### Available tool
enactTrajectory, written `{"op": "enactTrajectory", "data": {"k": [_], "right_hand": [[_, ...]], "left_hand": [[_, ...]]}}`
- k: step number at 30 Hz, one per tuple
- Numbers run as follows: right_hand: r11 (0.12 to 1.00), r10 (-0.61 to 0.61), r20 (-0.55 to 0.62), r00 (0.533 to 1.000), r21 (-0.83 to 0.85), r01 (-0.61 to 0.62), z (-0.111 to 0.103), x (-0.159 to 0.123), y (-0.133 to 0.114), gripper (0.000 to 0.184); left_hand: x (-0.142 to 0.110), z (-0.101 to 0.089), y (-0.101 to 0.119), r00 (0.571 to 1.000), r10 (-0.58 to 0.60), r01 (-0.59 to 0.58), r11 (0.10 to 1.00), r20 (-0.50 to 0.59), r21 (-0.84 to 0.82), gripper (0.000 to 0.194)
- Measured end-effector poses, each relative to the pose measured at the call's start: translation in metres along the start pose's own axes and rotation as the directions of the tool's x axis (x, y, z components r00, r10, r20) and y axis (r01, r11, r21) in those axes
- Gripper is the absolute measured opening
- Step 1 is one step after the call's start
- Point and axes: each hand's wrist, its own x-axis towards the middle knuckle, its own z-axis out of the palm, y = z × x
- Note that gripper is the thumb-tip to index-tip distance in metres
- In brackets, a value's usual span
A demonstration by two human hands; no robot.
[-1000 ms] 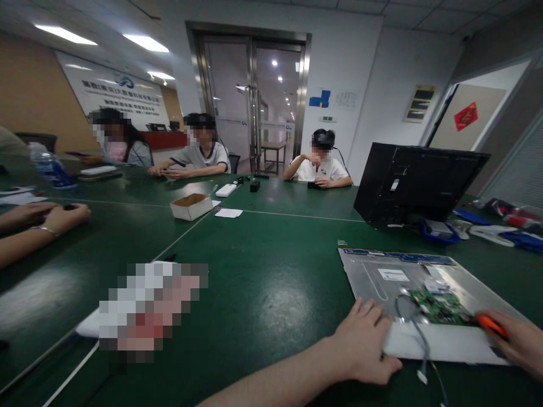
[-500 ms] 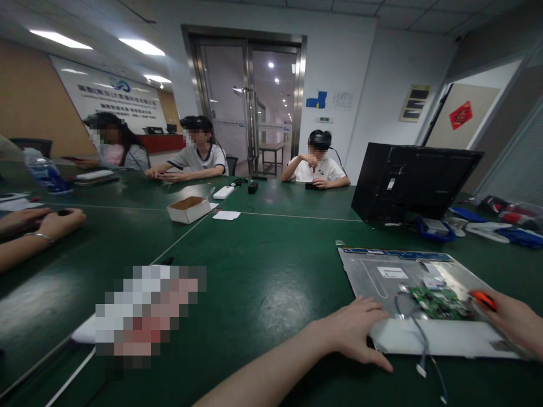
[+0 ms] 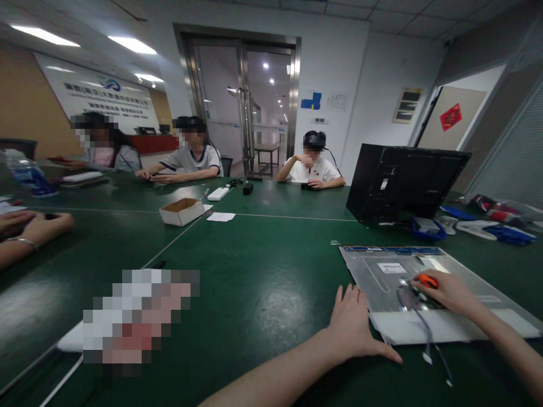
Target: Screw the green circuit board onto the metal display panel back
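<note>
A flat metal display panel (image 3: 369, 268) lies on the green table in front of me at the right. Its lower edge has a white strip (image 3: 403, 330). My right hand (image 3: 452, 294) is over the middle of the panel, closed around a screwdriver (image 3: 428, 281) with an orange-and-black handle; the tip cannot be seen. Beneath that hand, a green circuit board is mostly covered. Grey-blue cables (image 3: 424, 328) with white plugs run from there over the near edge. My left hand (image 3: 352, 325) rests open at the panel's left edge, fingers spread and thumb stretched out.
Behind the panel stands a black monitor (image 3: 403, 183), with a blue tray (image 3: 427, 228) at its foot. An open white box (image 3: 182, 213) is further left. Several people sit around the table; a co-worker's hands (image 3: 46, 229) are at far left. A blurred-out item lies near left.
My right hand has moved left with the screwdriver, from the panel's right side to over the circuit board. The panel has shifted slightly, and my left fingers lie more along its edge.
</note>
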Motion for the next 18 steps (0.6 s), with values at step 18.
{"op": "enactTrajectory", "data": {"k": [18], "right_hand": [[0.986, 0.1, -0.002, 0.995, -0.136, -0.099, 0.009, 0.012, 0.022, 0.028]], "left_hand": [[0.025, 0.0, 0.012, 0.997, 0.057, -0.057, 0.998, 0.055, -0.006, 0.114]]}}
